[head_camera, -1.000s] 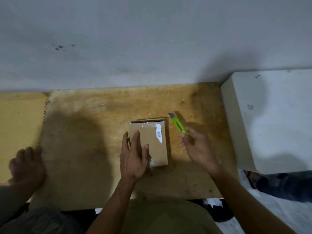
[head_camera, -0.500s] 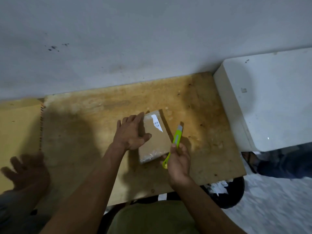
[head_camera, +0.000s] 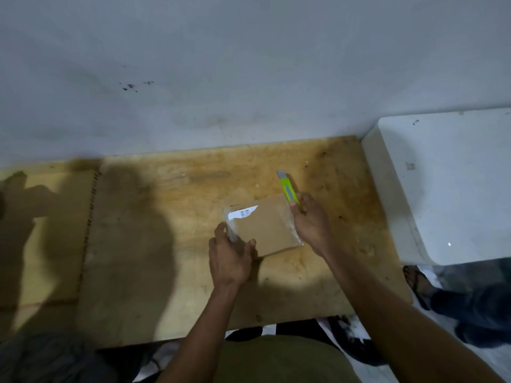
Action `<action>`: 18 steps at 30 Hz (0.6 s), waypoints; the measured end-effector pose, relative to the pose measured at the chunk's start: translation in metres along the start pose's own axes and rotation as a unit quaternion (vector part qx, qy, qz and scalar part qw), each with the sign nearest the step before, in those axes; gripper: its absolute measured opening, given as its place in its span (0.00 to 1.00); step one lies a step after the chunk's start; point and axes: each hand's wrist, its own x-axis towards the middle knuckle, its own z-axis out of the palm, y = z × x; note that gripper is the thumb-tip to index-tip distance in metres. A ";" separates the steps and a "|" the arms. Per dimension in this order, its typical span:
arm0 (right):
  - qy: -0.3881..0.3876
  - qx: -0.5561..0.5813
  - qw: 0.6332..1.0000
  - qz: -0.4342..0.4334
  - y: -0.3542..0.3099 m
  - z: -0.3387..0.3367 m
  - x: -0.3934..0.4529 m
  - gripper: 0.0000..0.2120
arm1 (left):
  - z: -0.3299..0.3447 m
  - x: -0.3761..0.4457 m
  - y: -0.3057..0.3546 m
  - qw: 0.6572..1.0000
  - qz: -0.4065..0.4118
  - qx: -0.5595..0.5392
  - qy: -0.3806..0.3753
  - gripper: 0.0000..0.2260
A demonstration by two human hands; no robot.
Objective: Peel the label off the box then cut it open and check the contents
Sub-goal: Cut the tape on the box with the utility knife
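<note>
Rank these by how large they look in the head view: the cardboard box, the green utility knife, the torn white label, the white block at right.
1. white block
2. cardboard box
3. green utility knife, part hidden in the right hand
4. torn white label

Cutter (head_camera: 287, 189) handle end hidden inside right hand (head_camera: 311, 223)

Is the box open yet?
Still shut. The box shows a flat, uncut top, with a torn label remaining.
</note>
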 end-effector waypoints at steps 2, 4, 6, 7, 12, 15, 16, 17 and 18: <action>-0.002 -0.005 1.000 0.005 0.002 0.000 0.001 0.10 | 0.003 -0.001 0.002 1.000 0.003 0.012 0.001 0.35; -0.005 0.000 1.000 0.006 0.003 0.000 0.000 0.10 | 0.005 0.000 0.000 1.000 0.002 0.021 0.003 0.36; 0.002 0.018 1.000 0.007 0.004 -0.001 -0.002 0.10 | 0.005 0.002 0.000 0.999 0.002 0.034 0.004 0.40; 0.011 0.025 1.000 0.004 0.006 -0.002 -0.004 0.09 | 0.005 0.003 0.000 0.999 0.010 0.041 0.005 0.42; 0.093 0.002 0.996 0.006 0.022 -0.013 -0.018 0.08 | 0.009 0.020 0.013 0.982 0.126 0.136 -0.028 0.41; 0.078 -0.005 0.997 0.000 0.030 -0.021 -0.032 0.09 | 0.015 0.032 0.017 0.965 0.155 0.199 -0.076 0.38; 0.077 -0.012 0.997 -0.014 0.033 -0.022 -0.036 0.11 | 0.017 0.034 0.018 0.960 0.158 0.215 -0.086 0.37; 0.076 -0.017 0.997 -0.024 0.034 -0.023 -0.040 0.13 | 0.019 0.037 0.017 0.956 0.161 0.228 -0.094 0.37; 0.074 -0.020 0.997 -0.030 0.034 -0.023 -0.043 0.15 | 0.021 0.038 0.016 0.951 0.166 0.240 -0.099 0.37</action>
